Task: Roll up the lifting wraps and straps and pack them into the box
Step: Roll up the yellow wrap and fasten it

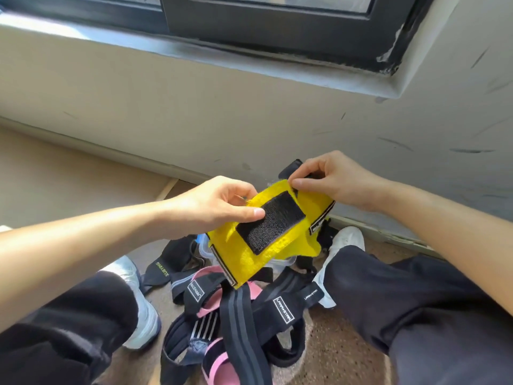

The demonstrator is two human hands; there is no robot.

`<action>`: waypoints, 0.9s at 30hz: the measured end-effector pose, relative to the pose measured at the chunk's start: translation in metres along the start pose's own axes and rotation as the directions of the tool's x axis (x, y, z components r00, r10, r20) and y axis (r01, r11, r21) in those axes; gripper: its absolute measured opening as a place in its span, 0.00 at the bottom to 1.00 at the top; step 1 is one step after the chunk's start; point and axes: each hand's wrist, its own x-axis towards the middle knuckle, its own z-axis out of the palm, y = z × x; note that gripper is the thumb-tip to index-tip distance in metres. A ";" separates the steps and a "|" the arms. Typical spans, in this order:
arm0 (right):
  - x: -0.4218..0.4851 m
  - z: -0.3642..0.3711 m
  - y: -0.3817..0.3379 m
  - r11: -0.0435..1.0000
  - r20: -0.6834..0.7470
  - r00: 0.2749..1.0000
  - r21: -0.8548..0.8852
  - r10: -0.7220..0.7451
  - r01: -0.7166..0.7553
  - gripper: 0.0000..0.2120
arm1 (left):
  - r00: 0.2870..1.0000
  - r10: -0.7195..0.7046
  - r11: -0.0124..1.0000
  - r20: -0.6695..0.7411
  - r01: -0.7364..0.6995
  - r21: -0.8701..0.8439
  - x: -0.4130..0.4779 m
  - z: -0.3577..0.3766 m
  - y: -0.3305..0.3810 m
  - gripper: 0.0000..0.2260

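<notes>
I hold a yellow wrap (244, 257) with a black hook-and-loop patch up in front of me, above the floor. My left hand (213, 207) pinches its left edge, thumb pressed beside the black patch. My right hand (330, 182) pinches the top corner of the wrap between thumb and fingers. Under the wrap, a clear plastic box (280, 262) sits on the floor, mostly hidden. A tangled heap of black and pink wraps and straps (238, 309) lies on the floor between my legs.
My legs in black trousers and white shoes (344, 243) flank the heap on a brown floor. A scuffed pale wall (249, 112) with a dark-framed window rises just beyond. A beige board (69, 176) lies at the left.
</notes>
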 end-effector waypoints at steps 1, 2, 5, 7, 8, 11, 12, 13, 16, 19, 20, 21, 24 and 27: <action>0.001 -0.005 0.004 1.000 -0.031 0.999 -0.015 0.013 -0.014 0.05 | 0.999 -0.002 1.000 -0.040 0.002 0.003 0.002 0.000 -0.001 0.08; 0.000 -0.010 0.007 0.999 -0.057 0.998 -0.026 0.036 -0.037 0.06 | 0.996 -0.012 1.000 -0.088 0.012 0.000 0.004 -0.001 -0.003 0.08; -0.004 -0.019 0.014 0.993 -0.044 0.992 0.012 0.117 -0.116 0.09 | 0.975 -0.096 0.994 -0.199 0.082 -0.074 0.011 -0.004 -0.014 0.07; -0.006 -0.014 0.015 0.981 0.039 0.989 0.125 0.145 -0.149 0.11 | 0.968 -0.147 0.984 -0.204 0.122 -0.134 0.014 -0.002 -0.021 0.06; -0.006 -0.010 0.015 0.970 0.088 0.985 0.182 0.146 -0.160 0.12 | 0.965 -0.164 0.979 -0.203 0.133 -0.156 0.016 0.000 -0.023 0.07; -0.007 0.001 0.007 0.956 0.195 0.977 0.259 0.090 -0.139 0.13 | 0.946 -0.198 0.969 -0.256 0.150 -0.197 0.021 0.003 -0.028 0.12; -0.008 0.004 0.003 0.952 0.203 0.977 0.281 0.060 -0.117 0.13 | 0.943 -0.201 0.965 -0.267 0.144 -0.220 0.022 0.003 -0.029 0.15; -0.009 0.006 0.000 0.946 0.197 0.980 0.310 0.031 -0.092 0.13 | 0.941 -0.205 0.957 -0.270 0.136 -0.256 0.024 0.003 -0.030 0.17; -0.010 0.012 -0.007 0.919 0.093 0.994 0.393 -0.060 0.019 0.13 | 0.946 -0.198 0.926 -0.258 0.094 -0.365 0.028 0.004 -0.029 0.13; -0.009 0.020 -0.009 0.912 -0.038 0.994 0.396 -0.099 0.106 0.17 | 0.962 -0.169 0.881 -0.215 0.049 -0.471 0.028 0.011 -0.023 0.09; -0.009 0.023 -0.009 0.917 -0.071 0.992 0.379 -0.109 0.128 0.18 | 0.966 -0.162 0.870 -0.201 0.044 -0.492 0.028 0.013 -0.021 0.10; -0.009 0.026 -0.009 0.923 -0.098 0.988 0.356 -0.120 0.147 0.18 | 0.969 -0.157 0.860 -0.193 0.038 -0.509 0.029 0.015 -0.020 0.10; -0.006 0.030 -0.007 0.938 -0.162 0.978 0.299 -0.132 0.176 0.19 | 0.973 -0.143 0.829 -0.181 0.018 -0.559 0.031 0.020 -0.017 0.09; -0.003 0.031 -0.005 0.947 -0.207 0.968 0.258 -0.142 0.193 0.20 | 0.975 -0.134 0.821 -0.180 0.008 -0.570 0.033 0.021 -0.015 0.10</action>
